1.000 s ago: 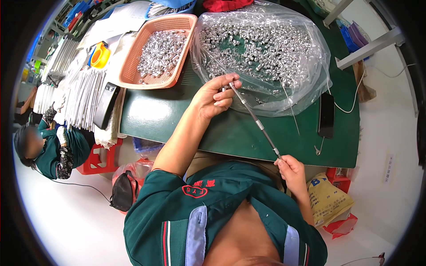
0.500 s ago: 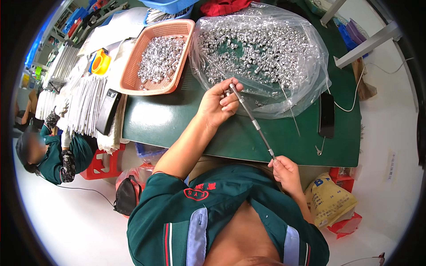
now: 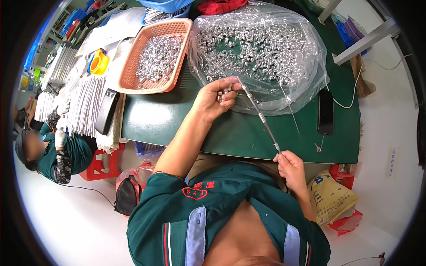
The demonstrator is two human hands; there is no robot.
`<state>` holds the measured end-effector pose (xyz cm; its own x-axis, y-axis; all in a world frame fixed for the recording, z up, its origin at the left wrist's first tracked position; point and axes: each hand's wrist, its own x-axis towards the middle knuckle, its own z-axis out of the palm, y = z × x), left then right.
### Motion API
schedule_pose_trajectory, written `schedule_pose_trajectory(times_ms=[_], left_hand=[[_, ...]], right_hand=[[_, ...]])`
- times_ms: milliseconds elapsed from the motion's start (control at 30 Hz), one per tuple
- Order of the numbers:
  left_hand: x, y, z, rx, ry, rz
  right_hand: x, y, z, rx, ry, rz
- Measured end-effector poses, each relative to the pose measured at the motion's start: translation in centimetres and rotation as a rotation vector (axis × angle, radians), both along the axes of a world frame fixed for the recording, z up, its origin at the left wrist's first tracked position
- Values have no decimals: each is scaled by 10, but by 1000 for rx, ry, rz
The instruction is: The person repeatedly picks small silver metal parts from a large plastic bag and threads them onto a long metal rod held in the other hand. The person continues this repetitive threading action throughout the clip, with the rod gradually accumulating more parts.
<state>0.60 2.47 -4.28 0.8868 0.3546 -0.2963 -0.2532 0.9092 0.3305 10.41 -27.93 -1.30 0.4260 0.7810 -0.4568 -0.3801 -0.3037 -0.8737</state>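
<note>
A thin grey rod [image 3: 269,131] with several shiny metal sleeves on it slants across the front of the green table. My right hand [image 3: 291,170] is closed round its lower end, close to the table's front edge. At the upper end, the fingertips of my left hand [image 3: 212,99] are beside the rod; whether they press on it I cannot tell. Small loose metal sleeves [image 3: 220,95] lie in the curled fingers of that hand. Just beyond it, a clear plastic bag [image 3: 310,91] is spread open, with many more small metal sleeves inside.
A pink basket [image 3: 125,73] of small metal parts stands left of the bag. A thin needle-like rod [image 3: 288,101] leans out over the bag's rim. A dark phone [image 3: 326,113] lies at the right. At far left, a co-worker [image 3: 66,153] sits by bundled rods [image 3: 84,106].
The rod has shifted slightly right, along with my right hand. My left fingers have loosened from round its upper end, and the sleeves in that hand now show more.
</note>
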Motion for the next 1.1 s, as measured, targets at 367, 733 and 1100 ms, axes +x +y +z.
schedule_pose_trajectory(times_ms=[367,733,1100], left_hand=[[1,-2,-5,11,-175,-40],[3,-8,2,96,-66,64],[6,-14,-4,105,-123,-98]], right_hand=[[3,-7,-1,-41,-60,71],[-2,-4,0,-51,-33,48],[-13,13,-3,-23,-41,4]])
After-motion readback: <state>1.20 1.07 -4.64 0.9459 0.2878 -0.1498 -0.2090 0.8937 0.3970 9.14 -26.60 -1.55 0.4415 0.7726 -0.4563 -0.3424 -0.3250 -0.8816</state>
